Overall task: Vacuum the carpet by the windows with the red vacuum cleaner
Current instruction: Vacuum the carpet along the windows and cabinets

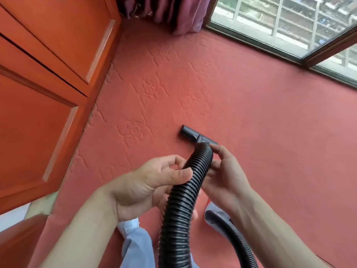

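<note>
Head view: the black ribbed flexible hose (185, 190) of the vacuum cleaner is held in both hands. Its dark grey T-shaped plastic nozzle (193, 135) lies ahead of the grip, resting on the red embossed carpet (193, 84).

Hose axis: runs from btm centre up and fwd to the nozzle. The nozzle crossbar is set across that axis, slanting upper left to lower right. The glazed windows (289, 26) lie fwd and to the right, well apart from the nozzle, so a push fwd-right along the hose axis is judged to be called for.

The right hand (224, 171) is nearer the nozzle, just behind the joint; the left hand (150, 182) is placed further back.

Grip, left: wrapped round the hose, thumb across the top, fingers curled beneath. Grip, right: fingers curved round the hose's right side, index tip by the collar; thumb hidden.

Cleaner body: only a white-and-red patch (210, 206) is seen, by the right forearm.
</note>
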### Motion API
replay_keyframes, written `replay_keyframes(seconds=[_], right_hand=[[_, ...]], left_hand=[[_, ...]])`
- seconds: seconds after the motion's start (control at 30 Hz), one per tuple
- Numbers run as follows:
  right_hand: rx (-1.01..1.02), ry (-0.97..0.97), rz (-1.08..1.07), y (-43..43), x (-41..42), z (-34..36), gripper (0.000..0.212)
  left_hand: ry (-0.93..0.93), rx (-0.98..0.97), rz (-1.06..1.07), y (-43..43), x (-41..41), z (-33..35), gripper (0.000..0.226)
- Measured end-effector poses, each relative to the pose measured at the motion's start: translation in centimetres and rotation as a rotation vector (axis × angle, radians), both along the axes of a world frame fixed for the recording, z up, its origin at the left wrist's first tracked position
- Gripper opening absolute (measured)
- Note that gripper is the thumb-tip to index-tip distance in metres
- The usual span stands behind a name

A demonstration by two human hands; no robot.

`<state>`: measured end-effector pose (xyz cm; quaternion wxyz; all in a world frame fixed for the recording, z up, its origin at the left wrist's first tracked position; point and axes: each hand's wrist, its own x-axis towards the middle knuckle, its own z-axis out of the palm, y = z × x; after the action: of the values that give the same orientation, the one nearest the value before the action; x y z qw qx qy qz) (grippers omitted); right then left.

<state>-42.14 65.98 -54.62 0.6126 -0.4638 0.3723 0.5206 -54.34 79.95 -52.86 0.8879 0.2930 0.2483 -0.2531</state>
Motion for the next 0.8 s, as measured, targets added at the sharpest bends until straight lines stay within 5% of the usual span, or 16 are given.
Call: replay_keyframes(seconds=[0.17, 0.4, 0.57, 0.8], right_hand=[[-0.03, -0.056, -0.032, -0.3, 2.7, -3.7, 0.023], [-0.196, -0.209, 0.108, -1.8, 7.5, -11.0, 0.019], [-0.181, -0.345, 0.197, -0.8, 11.0, -8.2, 0.024], [-0.047, -0.226, 0.241, -0.8, 11.0, -1.8, 0.053]], left_hand=[[0.065, 0.067, 0.037, -2.1, 2.6, -1.3, 0.053], [0.421, 0.166, 0.257, -6.2, 7.6, -5.3, 0.047], [0.167, 0.167, 0.029, -3.5, 9.3, -3.3, 0.042], [-0.076, 0.011, -0.237, 0.2, 11.7, 1.3, 0.039]])
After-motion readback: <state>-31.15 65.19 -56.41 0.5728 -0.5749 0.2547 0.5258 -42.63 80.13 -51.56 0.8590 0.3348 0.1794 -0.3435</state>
